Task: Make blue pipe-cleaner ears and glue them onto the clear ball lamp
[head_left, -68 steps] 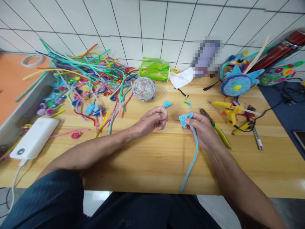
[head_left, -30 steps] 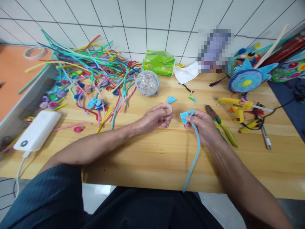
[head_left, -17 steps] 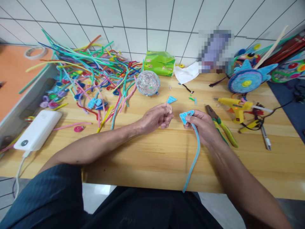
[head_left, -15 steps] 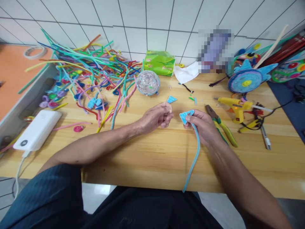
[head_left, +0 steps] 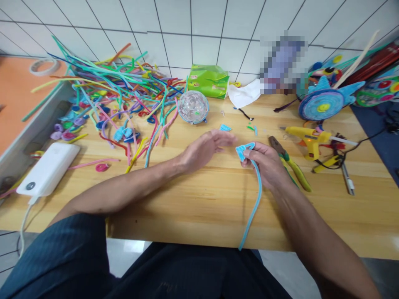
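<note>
Between thumb and fingers, my right hand [head_left: 266,160] pinches a light blue pipe cleaner [head_left: 257,199]. Its upper end is folded into a zigzag, roughly triangular patch, and the long tail hangs down to the table's front edge. My left hand [head_left: 205,151] is just left of the folded end, apart from it, with fingers stretched out and slightly blurred. Nothing shows in that hand. Behind its fingertips a small folded blue pipe-cleaner piece [head_left: 225,128] lies on the wooden table [head_left: 187,207].
Pliers [head_left: 289,164], a yellow glue gun [head_left: 308,139] and a cutter [head_left: 347,180] lie right. A blue disc-shaped pipe-cleaner craft [head_left: 322,104] stands behind them. At the back are a clear dome [head_left: 193,108] and a green tissue pack [head_left: 208,81]. Pipe cleaners [head_left: 109,83] and a white power bank [head_left: 48,169] fill the left.
My left hand's curled fingers have opened out and reach right, towards the folded blue end. The right hand and its pipe cleaner have hardly moved.
</note>
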### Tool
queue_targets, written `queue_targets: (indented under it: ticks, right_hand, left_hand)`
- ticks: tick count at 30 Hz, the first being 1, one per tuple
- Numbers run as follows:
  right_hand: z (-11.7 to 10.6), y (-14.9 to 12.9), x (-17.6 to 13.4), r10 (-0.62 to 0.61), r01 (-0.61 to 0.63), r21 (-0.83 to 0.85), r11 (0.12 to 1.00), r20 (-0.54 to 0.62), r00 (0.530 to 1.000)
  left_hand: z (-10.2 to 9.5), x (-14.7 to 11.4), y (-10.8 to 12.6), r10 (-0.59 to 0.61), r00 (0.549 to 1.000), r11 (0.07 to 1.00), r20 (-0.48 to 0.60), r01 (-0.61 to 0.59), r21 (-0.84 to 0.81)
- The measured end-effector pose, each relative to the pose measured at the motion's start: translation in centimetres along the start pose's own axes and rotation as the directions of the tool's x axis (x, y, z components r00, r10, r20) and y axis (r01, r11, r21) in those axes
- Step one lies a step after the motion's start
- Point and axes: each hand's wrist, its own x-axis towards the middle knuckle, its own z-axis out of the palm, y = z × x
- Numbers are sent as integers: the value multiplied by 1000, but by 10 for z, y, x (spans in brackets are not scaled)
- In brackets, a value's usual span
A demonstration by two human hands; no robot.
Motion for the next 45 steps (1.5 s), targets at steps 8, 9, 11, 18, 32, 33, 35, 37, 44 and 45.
queue_targets:
  ticks: [8, 9, 11, 18, 32, 33, 35, 37, 44, 45]
  right_hand:
    - [0, 1, 0, -8, 8, 14, 1000, -16, 1000]
    - [0, 1, 0, -12, 12, 10, 1000, -13, 1000]
    - [0, 2, 0, -19, 19, -1, 1000, -5, 1000]
    - [1, 4, 3, -8, 8, 17, 1000, -13, 1000]
    - [2, 4, 2, 9, -9, 13, 1000, -6, 1000]
    - [2, 4, 2, 8, -8, 14, 1000, -6, 1000]
    - [2, 4, 2, 6, -6, 14, 1000, -7, 1000]
    - [2, 5, 2, 3, -3, 13, 1000, -5, 1000]
    - [2, 5, 1, -2, 2, 10, 1000, 2, 1000]
    - [3, 5, 1, 0, 0, 10, 1000, -2, 1000]
  left_hand:
    - [-2, -5, -3, 182, 981, 956, 63, -192, 223]
    - [-2, -5, -4, 177, 982, 959, 66, -188, 212]
    - [-2, -4, -6, 158, 985, 969, 71, -168, 181]
    - [3, -4, -3, 115, 991, 987, 68, -122, 107]
    - [-1, -7, -5, 201, 968, 959, 147, -225, 172]
    - [-1, -6, -5, 199, 969, 960, 144, -223, 169]
    - [-1, -6, -5, 194, 971, 964, 137, -214, 158]
    - [1, -5, -4, 190, 972, 967, 141, -210, 144]
    - [3, -7, -4, 187, 970, 968, 155, -209, 138]
    - [3, -7, -4, 188, 970, 966, 152, -211, 148]
